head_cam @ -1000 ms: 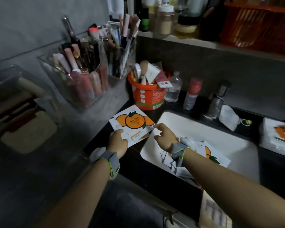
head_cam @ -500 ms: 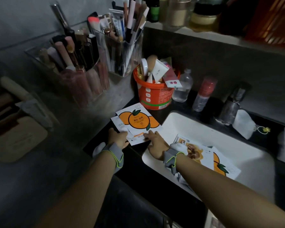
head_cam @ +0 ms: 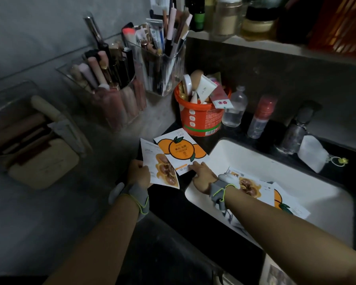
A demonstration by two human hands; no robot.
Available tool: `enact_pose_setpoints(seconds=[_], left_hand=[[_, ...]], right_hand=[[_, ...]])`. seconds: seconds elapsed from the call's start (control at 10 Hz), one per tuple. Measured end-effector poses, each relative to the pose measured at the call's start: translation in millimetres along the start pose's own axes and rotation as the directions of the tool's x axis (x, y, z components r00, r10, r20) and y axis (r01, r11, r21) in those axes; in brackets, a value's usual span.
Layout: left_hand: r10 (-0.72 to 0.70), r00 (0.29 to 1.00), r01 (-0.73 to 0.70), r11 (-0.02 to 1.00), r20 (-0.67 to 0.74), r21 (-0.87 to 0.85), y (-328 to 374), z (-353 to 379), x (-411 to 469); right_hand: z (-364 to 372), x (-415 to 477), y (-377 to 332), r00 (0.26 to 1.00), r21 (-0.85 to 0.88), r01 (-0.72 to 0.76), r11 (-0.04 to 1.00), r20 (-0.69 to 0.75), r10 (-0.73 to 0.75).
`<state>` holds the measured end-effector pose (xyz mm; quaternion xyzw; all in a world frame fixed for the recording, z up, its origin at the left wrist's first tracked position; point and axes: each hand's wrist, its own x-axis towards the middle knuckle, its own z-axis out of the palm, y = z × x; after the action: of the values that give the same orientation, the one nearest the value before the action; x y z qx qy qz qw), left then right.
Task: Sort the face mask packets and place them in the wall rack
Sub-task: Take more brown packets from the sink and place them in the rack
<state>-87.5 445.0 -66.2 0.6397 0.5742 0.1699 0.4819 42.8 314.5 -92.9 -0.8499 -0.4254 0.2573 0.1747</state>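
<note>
Two overlapping packets (head_cam: 181, 151) in left hand (head_cam: 138, 173), right hand (head_cam: 201, 178), beside sink (head_cam: 245, 157).

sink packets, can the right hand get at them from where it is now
Probably yes. The sink packets lie uncovered in the white sink right beside the right hand, with nothing between. It first has to let go of the orange packet.

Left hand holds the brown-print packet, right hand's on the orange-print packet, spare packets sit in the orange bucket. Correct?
One thing is off. The head view shows the spare packets lying in the white basin, not in the orange bucket. The rest stands: the left hand holds the brown-print packet, and the right hand is on the orange-print packet.
</note>
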Motion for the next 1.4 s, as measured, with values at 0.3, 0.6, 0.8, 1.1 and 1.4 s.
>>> enact_pose_setpoints(seconds=[0.3, 0.6, 0.8, 1.1, 1.4], left_hand=[[0.124, 0.992, -0.119, 0.921, -0.01, -0.37, -1, -20, -43], [0.183, 0.962, -0.086, 0.909, 0.204, -0.408, 13, -6, -73], [0.23, 0.865, -0.097, 0.949, 0.446, -0.3, 24, 40, -93], [0.022, 0.729, 0.044, 0.996, 0.684, -0.078, 25, 123, -97], [-0.164, 0.768, 0.055, 0.98, 0.619, 0.191, 11, 186, -92]], right_hand=[[1, -4, -28, 0.988, 0.775, -0.141, 0.616, 0.067, 0.142], [-28, -38, -18, 0.993, 0.993, -0.115, -0.027, 0.116, 0.036], [-48, -68, 38, 0.98, 0.994, -0.023, 0.11, 0.0, 0.198], [-53, -99, 132, 0.849, 0.971, -0.132, 0.198, 0.007, 0.528], [-19, -98, 187, 0.734, 0.954, -0.285, 0.097, 0.152, 0.662]])
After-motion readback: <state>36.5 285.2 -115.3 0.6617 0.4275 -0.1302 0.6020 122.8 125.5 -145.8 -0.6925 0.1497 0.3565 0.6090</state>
